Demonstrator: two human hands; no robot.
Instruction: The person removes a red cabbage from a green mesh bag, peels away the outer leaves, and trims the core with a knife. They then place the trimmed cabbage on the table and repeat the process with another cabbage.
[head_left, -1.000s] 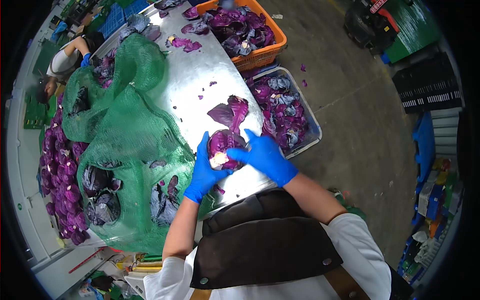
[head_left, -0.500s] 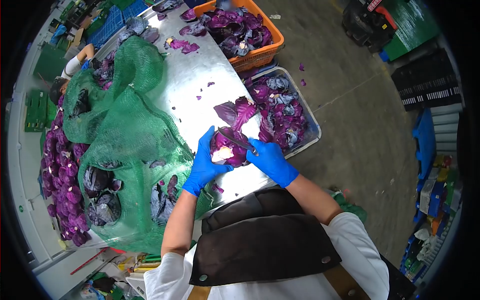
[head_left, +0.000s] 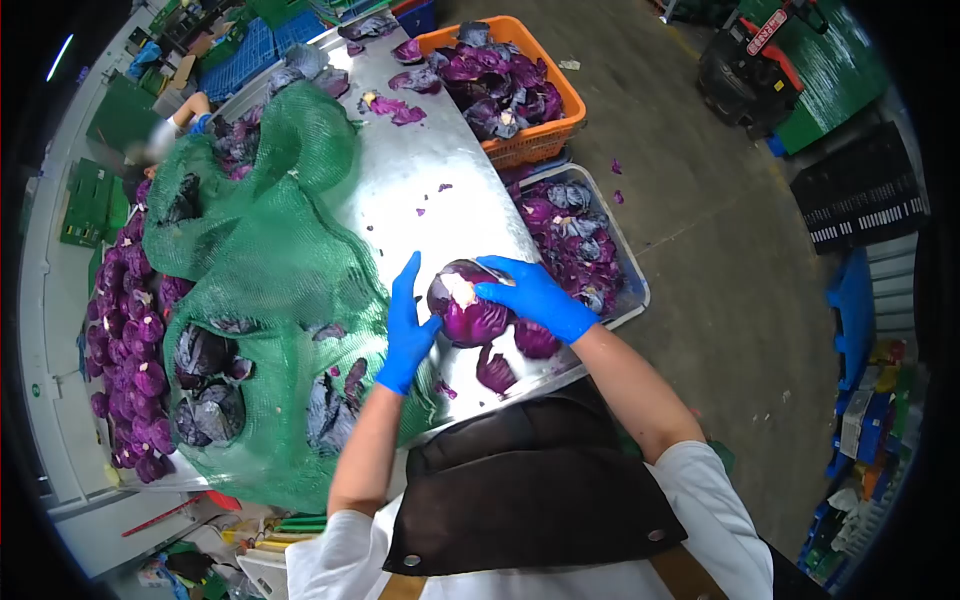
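Observation:
A trimmed red cabbage (head_left: 470,315), its pale cut stem turned up, sits on the metal table (head_left: 455,220) between my hands. My left hand (head_left: 407,335), blue-gloved, is spread at its left side, thumb close to the cabbage. My right hand (head_left: 540,298), also gloved, reaches over its right side with the fingers bent around a knife (head_left: 497,271); only a sliver of the knife shows and the handle is hidden. Loose purple leaves (head_left: 495,371) lie just below the cabbage, and another purple piece (head_left: 537,340) lies under my right wrist.
Green netting (head_left: 270,270) with dark untrimmed cabbages (head_left: 212,412) covers the table's left. Trimmed cabbages (head_left: 135,350) are piled beyond it. An orange crate (head_left: 530,150) and a pale-rimmed bin (head_left: 632,285) hold leaves on the right. Another person's arm (head_left: 190,110) shows at far left.
The cabbage has turned, with its stem now facing up. Leaves that lay above it are gone from there, and leaves lie below it. My left hand has opened away from it.

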